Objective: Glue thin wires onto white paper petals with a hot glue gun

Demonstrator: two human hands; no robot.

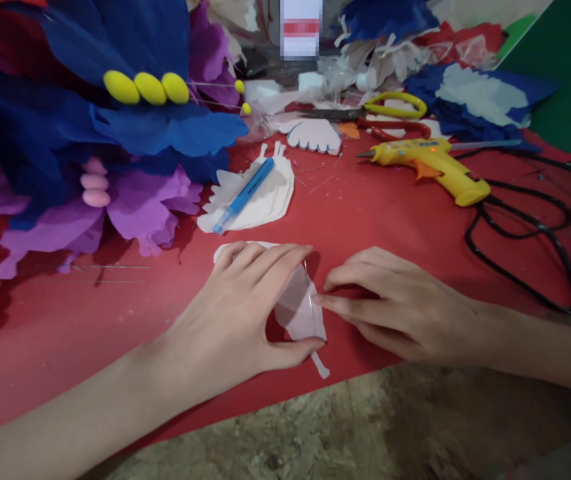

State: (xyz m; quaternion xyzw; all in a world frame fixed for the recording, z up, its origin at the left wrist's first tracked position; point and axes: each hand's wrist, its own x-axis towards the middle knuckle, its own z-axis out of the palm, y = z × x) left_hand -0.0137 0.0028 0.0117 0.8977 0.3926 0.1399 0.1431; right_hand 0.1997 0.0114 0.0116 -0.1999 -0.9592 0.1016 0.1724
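Note:
A pale pink wing-shaped cut-out [297, 308] with a narrow tail lies on the red sheet, a thin straight wire [310, 293] along its right edge. My left hand [238, 303] is spread over it, index fingertip by the wire's upper end and thumb pressing near the lower end. Part of the cut-out is hidden under that hand. From the right, my right hand [390, 300] reaches in, its index fingertip touching the cut-out's edge beside the wire; its fingers are apart. Just behind, a blue pen [244, 195] rests on stacked white cut-outs [280, 193].
A yellow glue gun [435, 163] with a looped black cable [525, 257] lies at right. Scissors [390, 113] lie behind it. Blue and purple paper wings [155, 133] with yellow egg shapes [148, 88] crowd the left, near loose wires [100, 267]. The red sheet [205, 400] ends in front.

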